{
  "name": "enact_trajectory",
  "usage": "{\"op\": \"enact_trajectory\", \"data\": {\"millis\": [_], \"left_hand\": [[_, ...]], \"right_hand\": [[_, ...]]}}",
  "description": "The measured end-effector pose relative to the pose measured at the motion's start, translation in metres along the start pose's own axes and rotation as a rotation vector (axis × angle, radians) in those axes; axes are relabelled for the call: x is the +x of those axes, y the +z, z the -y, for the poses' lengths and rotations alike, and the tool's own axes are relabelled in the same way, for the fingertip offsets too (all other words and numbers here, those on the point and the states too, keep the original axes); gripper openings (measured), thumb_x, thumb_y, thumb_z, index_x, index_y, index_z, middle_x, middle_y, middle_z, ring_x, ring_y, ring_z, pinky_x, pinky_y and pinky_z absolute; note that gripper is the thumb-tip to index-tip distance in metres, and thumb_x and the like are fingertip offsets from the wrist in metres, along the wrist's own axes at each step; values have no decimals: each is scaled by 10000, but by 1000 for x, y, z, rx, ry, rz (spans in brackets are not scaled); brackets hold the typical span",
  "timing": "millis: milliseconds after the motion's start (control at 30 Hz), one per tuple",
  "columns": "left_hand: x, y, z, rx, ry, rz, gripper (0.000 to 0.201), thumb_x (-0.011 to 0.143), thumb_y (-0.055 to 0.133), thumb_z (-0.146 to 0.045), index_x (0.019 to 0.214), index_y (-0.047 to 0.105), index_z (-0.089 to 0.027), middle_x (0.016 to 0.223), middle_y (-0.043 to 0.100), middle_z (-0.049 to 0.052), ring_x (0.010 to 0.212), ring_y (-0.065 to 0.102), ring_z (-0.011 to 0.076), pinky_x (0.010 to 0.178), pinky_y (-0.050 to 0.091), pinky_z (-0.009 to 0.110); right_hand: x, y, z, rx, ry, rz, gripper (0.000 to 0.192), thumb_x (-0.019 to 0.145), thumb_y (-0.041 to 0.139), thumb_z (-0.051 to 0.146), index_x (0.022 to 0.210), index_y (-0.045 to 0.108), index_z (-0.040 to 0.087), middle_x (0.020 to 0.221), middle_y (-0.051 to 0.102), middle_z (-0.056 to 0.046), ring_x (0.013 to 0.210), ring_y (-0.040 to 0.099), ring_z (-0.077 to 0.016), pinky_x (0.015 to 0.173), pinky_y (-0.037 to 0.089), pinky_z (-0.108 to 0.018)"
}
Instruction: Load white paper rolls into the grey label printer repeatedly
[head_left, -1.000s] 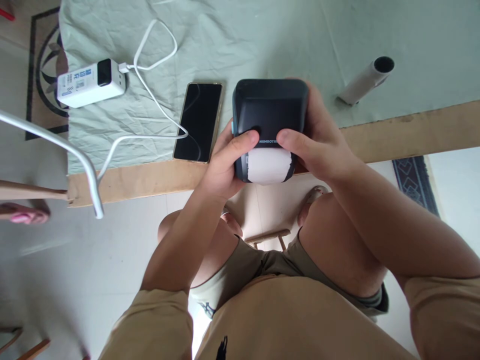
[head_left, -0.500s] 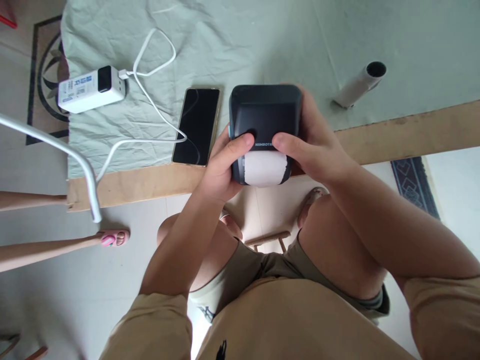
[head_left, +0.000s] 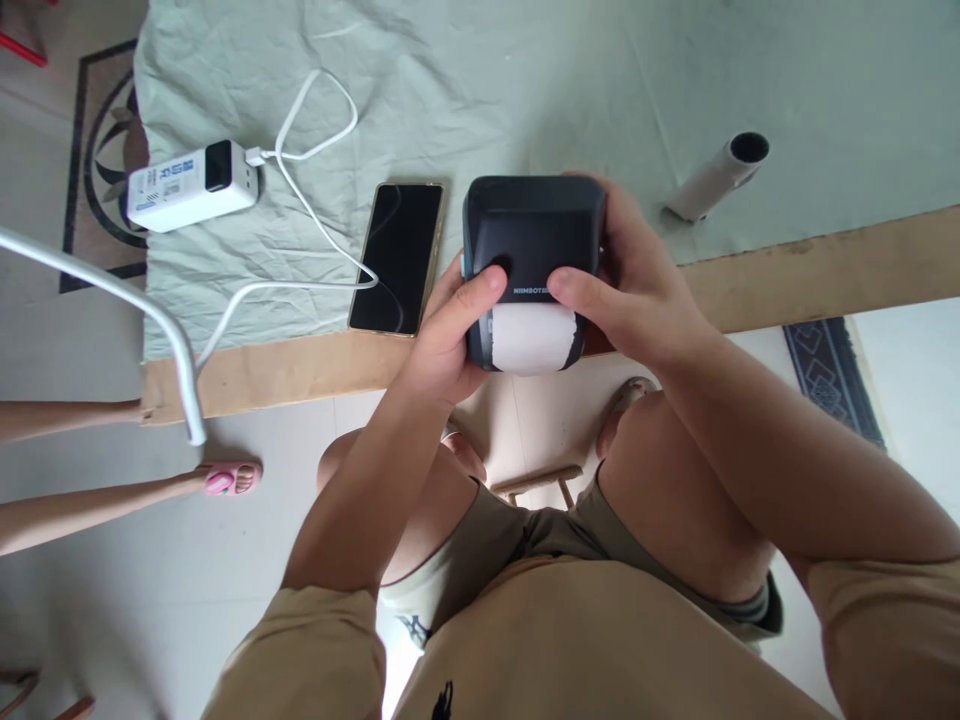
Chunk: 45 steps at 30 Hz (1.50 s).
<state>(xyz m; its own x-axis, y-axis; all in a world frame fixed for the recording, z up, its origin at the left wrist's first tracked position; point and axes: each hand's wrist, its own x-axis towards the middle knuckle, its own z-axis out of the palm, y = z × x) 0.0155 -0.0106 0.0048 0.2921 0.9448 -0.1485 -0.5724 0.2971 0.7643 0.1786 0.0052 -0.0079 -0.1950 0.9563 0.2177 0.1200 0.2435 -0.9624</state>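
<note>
Between both hands I hold a black label printer [head_left: 534, 235] above the table's front edge, with a strip of white label paper [head_left: 534, 337] at its near end. My left hand [head_left: 454, 335] is closed round its left side, thumb on the top face. My right hand [head_left: 630, 290] grips the right side, and its thumb lies by the printed lettering. The fingers beneath the printer are hidden. Just left of the printer lies a phone [head_left: 397, 258] with a dark screen, a white cable [head_left: 300, 200] crossing its lower part.
A white power bank [head_left: 191, 187] with the cable plugged in lies at the left of the green tablecloth [head_left: 480, 80]. Toward the right lies a paper-like tube [head_left: 718, 178]. Another person's legs [head_left: 97, 505] show at far left. A white bar [head_left: 142, 300] crosses the left foreground.
The view has shifted slightly, so the table items appear a little lower and to the right. Both hands keep the same hold on the label printer.
</note>
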Motion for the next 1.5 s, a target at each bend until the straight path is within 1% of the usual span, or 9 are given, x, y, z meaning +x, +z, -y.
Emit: {"op": "enact_trajectory", "data": {"millis": [167,467,667,767,933,1067,1233,1367,1500], "left_hand": [[6,2,-1,-71,-2,-77,413,947,424,-441,955,708,-141,939,751,54,1319,549,242,1000,536,290],[7,-5,-1,-51,-8,-135,379,956,408,-344,838,713,-152,799,753,38,1212,635,219,971,561,301],[6,-5,-4,-89,-29,-183,335,916,438,-264,675,648,-163,579,654,9,1094,694,223,924,583,305],[8,-3,-5,-98,-71,-175,281,895,457,-248,700,642,-164,678,702,18,1132,676,224,936,575,297],[8,-3,-3,-51,-93,-135,366,911,455,-470,915,685,-186,970,749,41,1234,615,276,916,578,343],[5,-6,-1,27,-127,-88,335,850,597,-460,1077,677,-227,985,757,21,1179,654,268,892,581,340],[5,-10,0,53,-102,-62,291,851,612,-432,1019,689,-207,1053,758,34,1147,670,248,910,564,315],[4,-7,-1,65,-91,-2,265,889,577,-399,1047,673,-210,1081,747,27,1170,654,231,922,551,298],[4,-4,-3,124,-69,55,279,889,598,-381,1126,633,-238,1131,728,18,1144,662,214,878,557,271]], "right_hand": [[-1,-2,3,-29,-43,-45,577,819,633,540,1325,440,340,1370,504,-31,1171,596,-184,938,576,-321],[0,-8,0,-4,-98,121,700,803,656,485,1424,363,344,1304,519,-39,1145,563,-201,1026,531,-378],[-1,-7,5,-63,-114,103,759,778,676,474,1445,356,308,1354,494,-60,1160,554,-228,1088,478,-411],[-1,-5,6,-57,-112,84,738,779,680,469,1431,379,297,1318,514,-60,1144,564,-213,1073,490,-386],[4,-2,10,-97,-105,-147,606,772,663,576,1292,529,297,1189,582,-46,1129,582,-212,948,535,-367],[16,-2,24,-126,-139,-464,362,809,640,537,1050,555,280,1066,592,-23,639,519,-103,580,480,-302],[22,-7,37,-49,-219,-521,222,854,602,359,798,414,256,766,561,3,594,547,-131,572,443,-316],[16,-12,42,-616,-221,-246,48,788,621,245,835,611,249,801,662,11,587,511,-115,587,375,-308],[12,-13,50,-1053,-83,99,121,809,585,285,886,677,269,880,705,-6,670,567,-179,594,309,-320]]}}
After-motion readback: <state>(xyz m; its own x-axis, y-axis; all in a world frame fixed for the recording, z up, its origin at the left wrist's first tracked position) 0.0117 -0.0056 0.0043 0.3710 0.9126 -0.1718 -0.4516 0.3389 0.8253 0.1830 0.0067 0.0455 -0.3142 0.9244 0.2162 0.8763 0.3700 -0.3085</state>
